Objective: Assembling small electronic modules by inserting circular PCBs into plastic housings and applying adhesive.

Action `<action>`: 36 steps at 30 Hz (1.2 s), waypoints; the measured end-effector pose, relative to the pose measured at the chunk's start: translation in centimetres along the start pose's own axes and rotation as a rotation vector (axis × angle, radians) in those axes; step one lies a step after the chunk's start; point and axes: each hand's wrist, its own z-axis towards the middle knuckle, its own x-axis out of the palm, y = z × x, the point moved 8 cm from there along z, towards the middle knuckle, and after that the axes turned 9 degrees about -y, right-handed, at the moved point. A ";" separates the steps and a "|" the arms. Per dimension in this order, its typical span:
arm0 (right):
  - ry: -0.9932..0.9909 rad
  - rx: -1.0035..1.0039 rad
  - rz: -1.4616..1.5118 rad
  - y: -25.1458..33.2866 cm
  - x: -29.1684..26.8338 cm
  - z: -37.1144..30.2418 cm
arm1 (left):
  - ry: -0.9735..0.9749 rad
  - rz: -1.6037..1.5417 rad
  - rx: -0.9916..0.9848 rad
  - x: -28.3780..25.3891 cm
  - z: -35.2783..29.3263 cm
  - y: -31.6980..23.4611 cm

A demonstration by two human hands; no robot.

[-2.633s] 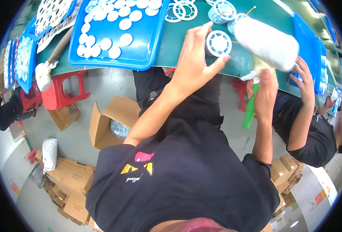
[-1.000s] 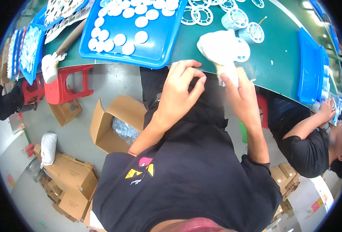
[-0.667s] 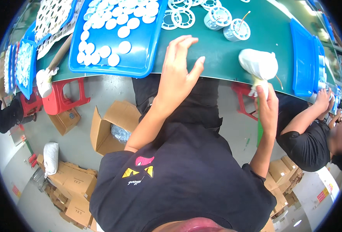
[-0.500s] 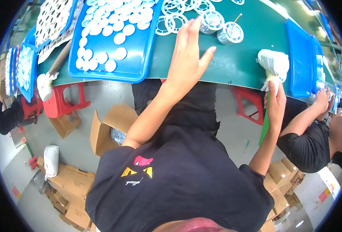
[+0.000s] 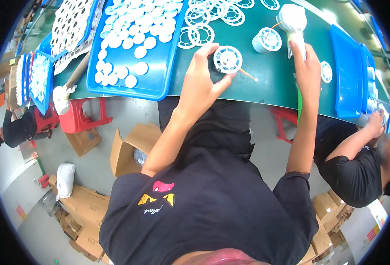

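Observation:
My left hand (image 5: pixel 202 81) pinches a white round housing (image 5: pixel 228 59) between thumb and fingers, just over the near part of the green table. Its spoked, ring-shaped face is turned up, and a thin orange wire sticks out to the right. My right hand (image 5: pixel 307 66) is closed around a mallet (image 5: pixel 293 18), its head wrapped in white cloth and a green handle passing under my wrist. Between the hands, a second white housing (image 5: pixel 268 40) with a wire stands on the table, close to the mallet's head. Several flat white spoked rings (image 5: pixel 201 35) lie beyond my left hand.
Left of my hands, a blue tray (image 5: pixel 159 84) holds many white discs. More blue trays (image 5: pixel 345 92) stand at the right, beside a seated co-worker (image 5: pixel 354 163). A small white disc (image 5: pixel 326 72) lies near my right hand. Another wrapped mallet (image 5: pixel 61 99) overhangs the table edge.
My left hand has closed on one housing and drawn it nearer and slightly down. My right hand has lifted the mallet up and left, uncovering the small disc.

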 end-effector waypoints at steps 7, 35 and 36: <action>-0.420 -0.682 0.028 8.8 -1.3 -5.7 | -0.014 -0.100 -0.040 0.1 -0.9 0.9; -0.173 -0.873 0.280 20.9 7.6 -6.5 | -0.042 0.144 0.244 -1.7 -0.9 0.1; -0.037 -1.042 0.234 23.2 10.1 -6.6 | -0.068 0.140 0.284 -1.7 -0.9 0.0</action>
